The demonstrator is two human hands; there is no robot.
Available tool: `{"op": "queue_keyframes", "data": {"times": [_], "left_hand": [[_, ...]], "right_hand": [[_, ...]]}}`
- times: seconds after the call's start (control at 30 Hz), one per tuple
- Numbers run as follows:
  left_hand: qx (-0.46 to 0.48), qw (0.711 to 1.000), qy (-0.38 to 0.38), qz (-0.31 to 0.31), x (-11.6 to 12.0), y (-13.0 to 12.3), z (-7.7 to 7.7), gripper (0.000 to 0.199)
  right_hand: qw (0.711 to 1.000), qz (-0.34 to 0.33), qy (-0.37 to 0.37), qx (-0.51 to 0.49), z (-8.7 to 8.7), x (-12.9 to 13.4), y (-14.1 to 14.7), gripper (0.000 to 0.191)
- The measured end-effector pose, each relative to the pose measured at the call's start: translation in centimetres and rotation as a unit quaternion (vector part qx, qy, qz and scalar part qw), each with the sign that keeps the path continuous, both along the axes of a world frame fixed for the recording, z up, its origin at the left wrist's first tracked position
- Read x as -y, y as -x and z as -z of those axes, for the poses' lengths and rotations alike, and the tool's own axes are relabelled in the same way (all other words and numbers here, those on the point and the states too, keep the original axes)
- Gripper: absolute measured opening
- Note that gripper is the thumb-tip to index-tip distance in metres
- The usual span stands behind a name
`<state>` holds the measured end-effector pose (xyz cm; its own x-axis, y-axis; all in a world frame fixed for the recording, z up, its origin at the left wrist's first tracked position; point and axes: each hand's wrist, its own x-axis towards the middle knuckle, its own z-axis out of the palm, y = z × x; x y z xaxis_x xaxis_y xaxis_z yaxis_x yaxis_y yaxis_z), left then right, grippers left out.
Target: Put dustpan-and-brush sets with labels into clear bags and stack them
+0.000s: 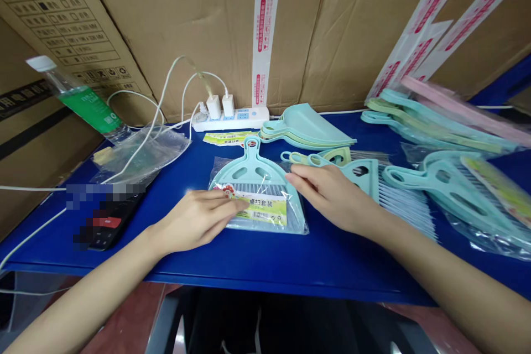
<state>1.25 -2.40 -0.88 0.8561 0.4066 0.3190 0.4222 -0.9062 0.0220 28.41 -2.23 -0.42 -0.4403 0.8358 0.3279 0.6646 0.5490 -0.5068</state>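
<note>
A light-blue dustpan and brush set (269, 177) lies in a clear plastic bag on the blue table (265, 260), its handle toward the back. A yellow-green label (269, 209) shows across its middle. My left hand (203, 215) rests on the left part of the bag and label, fingers stretched out and flat. My right hand (321, 191) is at the bag's upper right edge, thumb and fingers pressed together; whatever is between them is too small to name. Loose brushes (365, 180) with grey bristles lie beside and partly behind my right hand.
Stacked dustpans (311, 127), labels (224, 138) and a power strip (249, 118) sit at the back. Bagged sets (464, 193) are piled on the right. On the left are a bottle (89, 108), plastic bags (145, 149), a phone (112, 227) and white cables.
</note>
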Motion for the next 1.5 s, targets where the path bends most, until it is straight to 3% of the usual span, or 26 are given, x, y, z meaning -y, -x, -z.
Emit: {"op": "queue_keyframes", "data": {"times": [0.13, 0.2, 0.37, 0.57, 0.8, 1.0, 1.1, 1.17, 1.27, 1.37, 1.5], "left_hand": [[-0.041, 0.999, 0.003, 0.003, 0.2, -0.1, 0.0, 0.033], [-0.03, 0.999, 0.039, -0.017, 0.2, -0.2, 0.0, 0.029], [0.018, 0.994, 0.093, -0.053, 0.3, -0.4, -0.1, 0.023], [0.009, 0.995, 0.019, -0.096, 0.6, -0.3, -0.4, 0.021], [-0.03, 0.984, -0.02, -0.177, 1.1, 2.2, -0.9, 0.022], [-0.022, 0.977, -0.012, -0.211, 1.9, 2.4, -0.2, 0.022], [0.034, 0.97, 0.123, -0.207, 2.2, 3.0, -0.2, 0.019], [0.071, 0.95, 0.232, -0.197, 2.2, 3.5, -0.3, 0.021], [0.126, 0.925, 0.309, -0.179, 2.1, 4.1, -0.6, 0.026], [0.164, 0.921, 0.311, -0.169, 2.0, 3.9, -1.1, 0.024], [0.153, 0.944, 0.235, -0.172, 1.4, 2.9, -2.5, 0.018]], "right_hand": [[0.981, -0.07, -0.177, 0.035, 0.1, 1.1, 0.9, 0.026], [0.966, -0.129, -0.215, 0.063, 0.4, 1.5, 1.5, 0.024], [0.95, -0.189, -0.213, 0.127, 1.5, 1.8, 2.7, 0.027], [0.946, -0.17, -0.234, 0.148, 2.0, 1.8, 2.9, 0.025], [0.951, -0.144, -0.238, 0.133, 2.2, 1.8, 2.6, 0.031], [0.962, -0.144, -0.204, 0.11, 1.9, 1.7, 2.5, 0.031], [0.976, -0.153, -0.139, 0.071, 1.4, 1.4, 2.3, 0.029], [0.985, -0.15, -0.073, 0.046, 1.1, 1.2, 2.1, 0.026], [0.99, -0.143, 0.01, 0.008, 0.5, 1.0, 1.8, 0.023], [0.989, -0.134, 0.048, -0.028, 0.0, 1.0, 1.6, 0.021], [0.991, -0.118, 0.029, -0.052, -0.2, 1.0, 1.5, 0.015]]}}
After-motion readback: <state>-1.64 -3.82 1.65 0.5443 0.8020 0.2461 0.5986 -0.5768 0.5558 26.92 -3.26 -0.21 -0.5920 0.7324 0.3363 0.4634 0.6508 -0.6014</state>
